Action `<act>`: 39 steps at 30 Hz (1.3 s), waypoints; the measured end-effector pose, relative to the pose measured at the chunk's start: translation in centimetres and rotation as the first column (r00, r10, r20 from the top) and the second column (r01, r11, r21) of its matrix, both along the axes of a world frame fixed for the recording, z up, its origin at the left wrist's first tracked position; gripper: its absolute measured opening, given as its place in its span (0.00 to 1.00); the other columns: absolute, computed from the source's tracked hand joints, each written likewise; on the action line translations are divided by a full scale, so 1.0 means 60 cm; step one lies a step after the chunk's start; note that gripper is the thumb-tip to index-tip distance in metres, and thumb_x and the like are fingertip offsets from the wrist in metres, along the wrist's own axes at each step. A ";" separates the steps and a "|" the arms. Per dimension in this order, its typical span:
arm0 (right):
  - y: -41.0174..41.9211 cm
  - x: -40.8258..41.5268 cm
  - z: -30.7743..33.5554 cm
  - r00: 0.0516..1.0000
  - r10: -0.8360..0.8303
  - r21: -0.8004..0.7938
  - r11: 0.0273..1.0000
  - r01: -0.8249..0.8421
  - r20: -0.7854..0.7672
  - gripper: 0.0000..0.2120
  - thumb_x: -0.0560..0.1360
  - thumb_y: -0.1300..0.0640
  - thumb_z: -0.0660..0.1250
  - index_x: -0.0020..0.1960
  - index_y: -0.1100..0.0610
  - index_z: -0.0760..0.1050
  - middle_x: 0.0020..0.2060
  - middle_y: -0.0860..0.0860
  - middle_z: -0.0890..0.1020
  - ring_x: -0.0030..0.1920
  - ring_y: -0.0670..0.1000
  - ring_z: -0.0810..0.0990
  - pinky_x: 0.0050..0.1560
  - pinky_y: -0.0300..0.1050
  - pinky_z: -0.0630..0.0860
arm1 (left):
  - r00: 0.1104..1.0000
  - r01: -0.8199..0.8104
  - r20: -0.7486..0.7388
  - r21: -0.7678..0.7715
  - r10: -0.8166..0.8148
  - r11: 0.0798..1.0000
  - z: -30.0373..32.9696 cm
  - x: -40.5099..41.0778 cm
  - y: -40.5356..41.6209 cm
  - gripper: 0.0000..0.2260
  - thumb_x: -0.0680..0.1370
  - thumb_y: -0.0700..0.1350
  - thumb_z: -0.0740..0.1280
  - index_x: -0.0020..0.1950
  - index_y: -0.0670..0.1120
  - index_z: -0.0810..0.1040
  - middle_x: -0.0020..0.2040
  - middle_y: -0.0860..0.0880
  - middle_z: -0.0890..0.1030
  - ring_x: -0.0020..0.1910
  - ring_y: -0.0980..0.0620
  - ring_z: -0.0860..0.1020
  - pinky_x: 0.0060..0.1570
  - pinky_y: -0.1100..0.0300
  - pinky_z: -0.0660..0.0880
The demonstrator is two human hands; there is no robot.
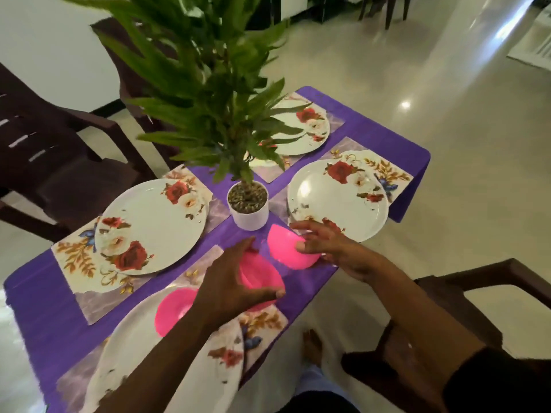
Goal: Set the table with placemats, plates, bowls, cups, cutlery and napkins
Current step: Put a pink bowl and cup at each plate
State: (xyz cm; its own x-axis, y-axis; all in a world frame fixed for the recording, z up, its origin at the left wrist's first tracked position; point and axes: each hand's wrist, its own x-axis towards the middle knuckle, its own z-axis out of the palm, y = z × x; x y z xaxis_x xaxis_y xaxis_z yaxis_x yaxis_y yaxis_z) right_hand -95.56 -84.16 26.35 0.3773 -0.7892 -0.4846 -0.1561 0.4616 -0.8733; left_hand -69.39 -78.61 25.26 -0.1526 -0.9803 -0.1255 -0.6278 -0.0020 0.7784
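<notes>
Several white rose-patterned plates lie on floral placemats on the purple table (44, 299): one at the left (152, 225), one at the right (340, 198), one at the far end (301, 129), one nearest me (155, 362). A pink bowl (174, 308) sits on the near plate. My left hand (235, 281) grips a stack of pink bowls (256, 275) at its rim. My right hand (325, 242) holds a single pink bowl (289, 248), tilted on its side, just left of the right plate.
A white pot (249, 204) with a tall green plant stands mid-table, and its leaves hide part of the far plate. Dark brown chairs stand at the left (59, 162) and at the lower right (465, 296). My foot (311, 347) shows on the pale tiled floor.
</notes>
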 end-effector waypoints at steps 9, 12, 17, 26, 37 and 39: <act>-0.275 -0.159 -0.098 0.878 -0.210 -0.301 0.950 0.080 -0.429 0.42 0.63 0.41 0.84 0.71 0.49 0.70 0.65 0.50 0.76 0.62 0.54 0.77 0.55 0.49 0.78 | 0.983 -0.159 -0.083 0.062 0.163 0.985 -0.022 -0.134 -0.113 0.51 0.54 0.78 0.75 0.75 0.60 0.72 0.63 0.62 0.80 0.61 0.59 0.79 0.59 0.66 0.74; -0.342 -0.168 -0.133 0.770 -0.289 -0.439 0.898 0.012 -0.569 0.46 0.58 0.40 0.84 0.71 0.52 0.71 0.64 0.52 0.78 0.62 0.55 0.77 0.61 0.52 0.76 | 0.968 -0.215 -0.118 0.074 0.223 0.974 -0.018 -0.154 -0.140 0.53 0.53 0.79 0.74 0.74 0.59 0.73 0.62 0.61 0.81 0.60 0.62 0.79 0.53 0.78 0.70; -0.402 -0.176 -0.193 0.615 -0.336 -0.503 0.856 -0.116 -0.713 0.51 0.56 0.34 0.80 0.74 0.49 0.66 0.66 0.54 0.76 0.64 0.60 0.76 0.63 0.59 0.76 | 0.962 -0.227 -0.137 0.087 0.238 0.970 -0.017 -0.166 -0.164 0.51 0.54 0.75 0.75 0.75 0.59 0.72 0.63 0.61 0.81 0.61 0.62 0.78 0.58 0.66 0.74; -0.394 -0.173 -0.194 0.484 -0.377 -0.513 0.838 -0.184 -0.790 0.57 0.62 0.29 0.78 0.80 0.49 0.54 0.76 0.62 0.64 0.73 0.66 0.67 0.66 0.66 0.72 | 0.953 -0.195 -0.211 0.128 0.219 0.972 -0.023 -0.155 -0.169 0.52 0.55 0.79 0.74 0.75 0.60 0.72 0.64 0.62 0.81 0.62 0.64 0.78 0.56 0.69 0.74; -0.201 -0.115 0.061 0.889 0.423 -0.190 0.872 -0.452 -0.174 0.25 0.78 0.50 0.72 0.73 0.45 0.72 0.68 0.40 0.78 0.69 0.43 0.76 0.62 0.42 0.79 | 0.628 -0.033 -0.677 0.470 0.384 0.882 0.005 -0.197 -0.175 0.47 0.61 0.77 0.74 0.70 0.48 0.77 0.66 0.41 0.82 0.64 0.37 0.81 0.57 0.37 0.81; -0.199 -0.124 0.059 0.844 0.512 -0.165 0.829 -0.534 -0.161 0.28 0.78 0.50 0.74 0.75 0.43 0.70 0.71 0.40 0.75 0.73 0.45 0.72 0.67 0.48 0.77 | 0.563 0.079 -0.740 0.491 0.367 0.868 0.015 -0.214 -0.186 0.50 0.63 0.77 0.73 0.75 0.46 0.73 0.67 0.37 0.80 0.64 0.36 0.81 0.53 0.41 0.82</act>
